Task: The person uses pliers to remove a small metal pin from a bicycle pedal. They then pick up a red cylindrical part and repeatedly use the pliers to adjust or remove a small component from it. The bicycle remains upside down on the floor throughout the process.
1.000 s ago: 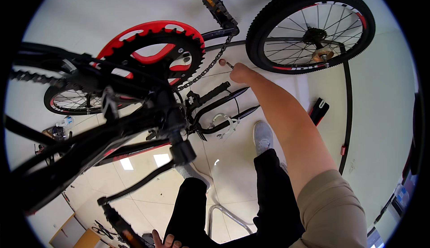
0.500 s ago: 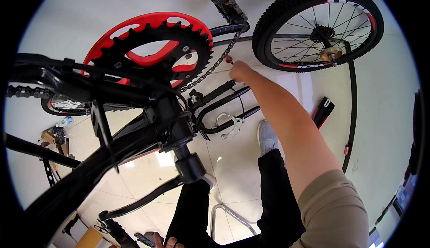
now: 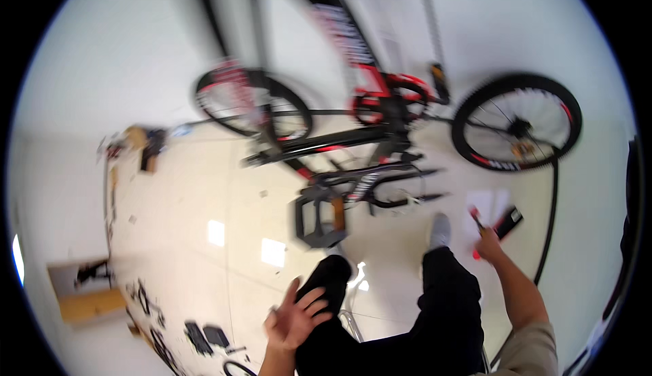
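My right hand (image 3: 487, 247) is closed around a slim dark tool with a red end (image 3: 475, 216); blur hides its exact kind. It is held out on the right, just beside a black-and-red case (image 3: 508, 222) lying on the floor. My left hand (image 3: 296, 321) is raised by my left knee, palm showing, fingers spread, nothing in it. Ahead of both hands stands a black bicycle frame (image 3: 339, 141) with red and white markings, smeared by motion. Its red chainring (image 3: 411, 84) is beyond them, and a black pedal (image 3: 319, 241) juts toward me.
A wheel with a knobbly tyre (image 3: 466, 126) leans at the far right, and another wheel (image 3: 303, 101) is at the far left. Pedals (image 3: 198, 338) and other loose parts lie on the floor at lower left. A wooden-fronted box (image 3: 92, 304) stands at the left wall.
My view has drawn back from the bicycle. My right hand has come away from beside the chain, still gripping the red-ended tool. My left hand has risen into fuller view, fingers apart.
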The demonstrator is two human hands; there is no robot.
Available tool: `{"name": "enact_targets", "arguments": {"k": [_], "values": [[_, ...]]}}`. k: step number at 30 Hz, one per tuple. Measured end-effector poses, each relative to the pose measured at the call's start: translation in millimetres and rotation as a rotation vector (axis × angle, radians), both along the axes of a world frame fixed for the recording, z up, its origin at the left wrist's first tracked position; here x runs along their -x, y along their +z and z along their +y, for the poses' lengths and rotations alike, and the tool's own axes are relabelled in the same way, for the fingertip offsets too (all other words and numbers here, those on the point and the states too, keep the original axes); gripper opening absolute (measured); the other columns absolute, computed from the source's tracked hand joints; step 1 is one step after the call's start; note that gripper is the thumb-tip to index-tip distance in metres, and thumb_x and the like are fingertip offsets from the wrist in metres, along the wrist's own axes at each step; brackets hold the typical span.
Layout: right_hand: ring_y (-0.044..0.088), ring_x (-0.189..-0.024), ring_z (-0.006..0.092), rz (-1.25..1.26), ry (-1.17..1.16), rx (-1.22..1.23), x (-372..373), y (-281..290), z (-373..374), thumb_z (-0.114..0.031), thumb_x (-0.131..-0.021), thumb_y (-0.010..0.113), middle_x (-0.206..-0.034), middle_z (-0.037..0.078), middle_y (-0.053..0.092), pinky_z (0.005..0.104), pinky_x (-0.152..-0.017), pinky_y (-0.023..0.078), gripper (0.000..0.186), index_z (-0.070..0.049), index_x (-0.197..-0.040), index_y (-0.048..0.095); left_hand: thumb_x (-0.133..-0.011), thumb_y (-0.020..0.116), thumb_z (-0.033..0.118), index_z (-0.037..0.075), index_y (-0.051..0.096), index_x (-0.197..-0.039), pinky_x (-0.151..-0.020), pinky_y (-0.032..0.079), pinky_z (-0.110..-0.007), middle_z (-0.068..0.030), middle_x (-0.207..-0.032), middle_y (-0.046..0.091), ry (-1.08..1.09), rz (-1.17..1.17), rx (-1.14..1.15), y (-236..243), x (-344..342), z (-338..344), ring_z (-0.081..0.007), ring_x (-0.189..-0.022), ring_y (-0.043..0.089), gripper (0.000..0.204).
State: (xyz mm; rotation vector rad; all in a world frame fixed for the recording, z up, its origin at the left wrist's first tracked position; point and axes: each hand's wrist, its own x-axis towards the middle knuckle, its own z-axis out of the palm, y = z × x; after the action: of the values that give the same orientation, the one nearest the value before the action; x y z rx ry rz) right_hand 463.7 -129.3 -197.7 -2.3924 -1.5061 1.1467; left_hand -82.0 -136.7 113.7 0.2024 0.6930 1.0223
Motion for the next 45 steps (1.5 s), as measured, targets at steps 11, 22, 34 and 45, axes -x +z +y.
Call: {"name": "enact_targets", "arguments": {"k": [11, 22, 34, 45], "values": [[0.066, -0.092, 0.0235, 0.212, -0.035, -0.224, -11, 198, 5, -0.013, -0.084, 0.061, -0.113, 0.022, 0.068, 0.0472, -0.081, 0.052, 0.061, -0.001, -0.144, 0.054, -0.098, 0.064, 0.048, 0.021, 0.029, -0.159, -0.106, 0.043, -0.048, -0.013, -0.154, 0.044, 0.142, -0.062, -0.035, -37, 10, -30, -0.0266, -0.127, 0.053, 0.075], [0.053, -0.065, 0.0164, 0.825, 0.012, -0.268, 195, 413, -38, -0.009, -0.098, 0.055, -0.08, 0.006, 0.057, 0.0294, -0.057, 0.046, 0.013, 0.0, -0.108, 0.057, -0.099, 0.064, 0.047, 0.017, 0.035, -0.157, -0.091, 0.052, -0.036, -0.0045, -0.137, 0.055, 0.006, 0.276, -0.098, 4, -47, -67, -0.0148, -0.108, 0.057, 0.071], [0.056, -0.061, 0.0143, 1.18, 0.264, 0.208, 265, 426, -99, 0.003, -0.091, 0.044, -0.082, 0.007, 0.061, 0.0278, -0.056, 0.046, 0.027, -0.003, -0.112, 0.06, -0.099, 0.069, 0.022, 0.008, 0.062, -0.135, -0.076, 0.053, -0.028, 0.0013, -0.106, 0.068, 0.086, 0.453, -0.334, 72, -66, -114, -0.0087, -0.086, 0.061, 0.039], [0.056, -0.076, 0.0137, 1.174, 0.392, 0.276, 257, 434, -94, 0.008, -0.082, 0.043, -0.093, 0.007, 0.062, 0.0273, -0.059, 0.047, 0.034, 0.0, -0.11, 0.061, -0.102, 0.064, 0.034, 0.008, 0.06, -0.134, -0.096, 0.048, -0.039, -0.009, -0.121, 0.068, 0.126, 0.347, -0.27, 107, -75, -112, -0.0172, -0.106, 0.062, 0.041]]}}
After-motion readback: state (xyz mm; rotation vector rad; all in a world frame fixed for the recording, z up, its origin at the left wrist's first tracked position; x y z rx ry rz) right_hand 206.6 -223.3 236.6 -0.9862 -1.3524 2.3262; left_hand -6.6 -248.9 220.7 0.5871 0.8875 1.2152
